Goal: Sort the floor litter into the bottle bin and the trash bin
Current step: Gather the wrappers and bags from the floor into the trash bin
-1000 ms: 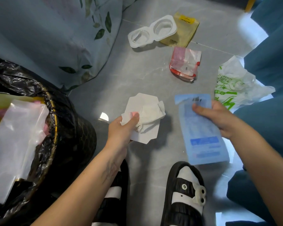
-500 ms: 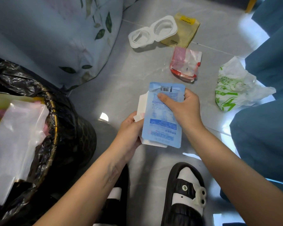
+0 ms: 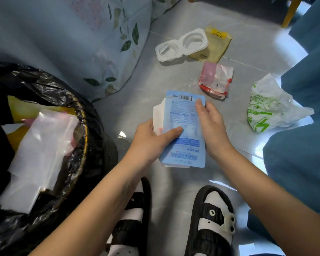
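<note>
A blue printed pouch (image 3: pixel 183 115) lies stacked on a crumpled white paper (image 3: pixel 157 113), held above the grey floor in the middle of the view. My left hand (image 3: pixel 151 141) grips both from the left, thumb across the pouch. My right hand (image 3: pixel 211 126) holds the pouch's right edge. The trash bin (image 3: pixel 89 137), lined with a black bag, stands at the left with white plastic and yellow litter inside. No bottle bin is in view.
On the floor beyond lie a white two-cup plastic tray (image 3: pixel 181 44), a yellow packet (image 3: pixel 215 46), a red and clear wrapper (image 3: pixel 215 80) and a white bag with green print (image 3: pixel 266 106). A floral bedsheet (image 3: pixel 81 43) hangs at the upper left, blue fabric (image 3: pixel 307 89) on the right. My sandalled feet (image 3: pixel 213 218) are below.
My right hand carried the blue pouch left and laid it over the white paper in my left hand. My left thumb now clamps both together.
</note>
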